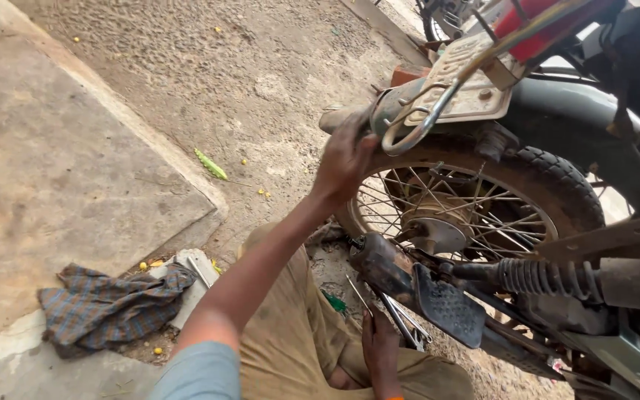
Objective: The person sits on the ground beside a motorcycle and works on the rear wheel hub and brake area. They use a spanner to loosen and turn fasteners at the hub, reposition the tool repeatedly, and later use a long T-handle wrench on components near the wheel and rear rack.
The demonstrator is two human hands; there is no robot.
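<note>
While the left hand [344, 159] grips the rear tyre [550, 181] top to steady it, right hand [381, 342] pinches a thin spoke [359, 295] below the wheel, checked rag [109, 304] lying well left of it.

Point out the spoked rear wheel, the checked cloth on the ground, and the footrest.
spoked rear wheel [550, 181], head view, on the black tyre tread at the upper right.
checked cloth [105, 304], head view, on the middle of the crumpled fabric.
footrest [450, 307], head view, on its studded flat face.
</note>
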